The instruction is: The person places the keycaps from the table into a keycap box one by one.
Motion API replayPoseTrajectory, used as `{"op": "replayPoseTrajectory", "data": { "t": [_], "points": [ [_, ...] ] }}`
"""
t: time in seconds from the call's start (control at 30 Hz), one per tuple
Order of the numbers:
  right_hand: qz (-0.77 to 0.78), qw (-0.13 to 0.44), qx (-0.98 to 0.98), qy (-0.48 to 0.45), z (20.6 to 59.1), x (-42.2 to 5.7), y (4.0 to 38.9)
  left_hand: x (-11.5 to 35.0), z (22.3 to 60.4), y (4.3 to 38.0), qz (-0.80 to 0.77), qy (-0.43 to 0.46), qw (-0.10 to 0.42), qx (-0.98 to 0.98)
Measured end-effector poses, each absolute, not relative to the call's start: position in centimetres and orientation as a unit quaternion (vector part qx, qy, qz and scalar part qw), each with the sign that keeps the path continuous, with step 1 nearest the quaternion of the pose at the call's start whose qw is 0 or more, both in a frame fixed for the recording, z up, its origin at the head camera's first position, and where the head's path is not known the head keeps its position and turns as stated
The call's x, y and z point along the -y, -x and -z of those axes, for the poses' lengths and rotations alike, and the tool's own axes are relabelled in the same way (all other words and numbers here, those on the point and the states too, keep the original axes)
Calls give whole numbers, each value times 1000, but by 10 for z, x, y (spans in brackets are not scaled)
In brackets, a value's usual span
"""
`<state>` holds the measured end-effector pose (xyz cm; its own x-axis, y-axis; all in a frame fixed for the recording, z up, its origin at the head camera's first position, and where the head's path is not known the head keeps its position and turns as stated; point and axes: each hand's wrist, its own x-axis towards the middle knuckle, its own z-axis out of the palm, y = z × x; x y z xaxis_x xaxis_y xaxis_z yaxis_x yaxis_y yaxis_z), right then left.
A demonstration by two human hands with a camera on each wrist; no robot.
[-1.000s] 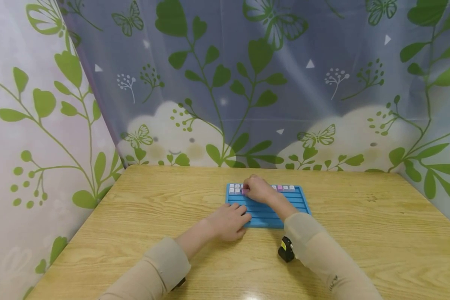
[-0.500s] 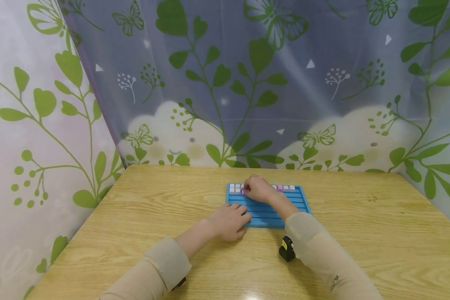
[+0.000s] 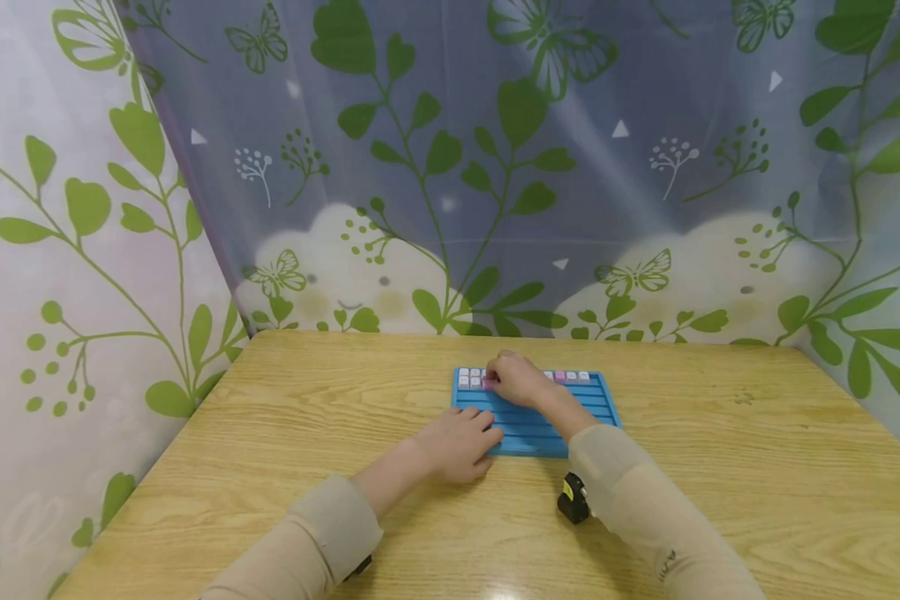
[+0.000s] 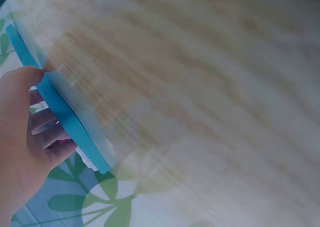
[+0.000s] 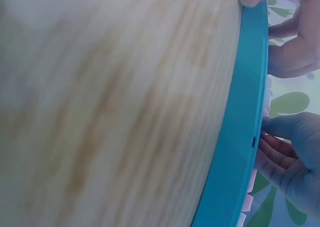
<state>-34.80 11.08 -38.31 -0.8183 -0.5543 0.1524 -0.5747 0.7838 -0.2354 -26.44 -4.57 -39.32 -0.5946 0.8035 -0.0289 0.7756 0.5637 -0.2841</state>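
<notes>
A blue ridged tray (image 3: 534, 432) lies on the table, with white keycaps (image 3: 464, 377) and a few pink ones along its back rows. My left hand (image 3: 453, 446) holds the tray's front left corner. In the left wrist view, its thumb is against the tray's front wall (image 4: 67, 118) and its fingers bend over the top. My right hand (image 3: 517, 380) reaches over the back left part and pinches a purple-pink keycap (image 3: 487, 384) in the second row, beside two white ones. That hand hides part of the back row. In the right wrist view, its fingertips sit behind the tray's edge (image 5: 239, 112).
The wooden table (image 3: 330, 375) surrounds the tray. Behind it hangs a curtain (image 3: 435, 183) with leaves and butterflies, and another patterned sheet (image 3: 67, 292) is at left. A black wrist device (image 3: 572, 500) hangs under the right sleeve.
Both hands and the tray hold almost the same places. The right fingers have shifted only very slightly at the purple-pink keycap.
</notes>
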Motion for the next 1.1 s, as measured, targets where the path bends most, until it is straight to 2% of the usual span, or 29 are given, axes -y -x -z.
{"op": "replayPoseTrajectory", "data": {
  "t": [0.3,0.67,1.1],
  "points": [
    [-130,44,945,-296,384,-112,347,44,393,265,-134,444,43,885],
    [-157,19,952,-262,377,-119,346,44,391,267,-132,442,36,887],
    [-198,10,942,-269,358,-153,333,51,389,271,-83,416,22,905]
  ]
}}
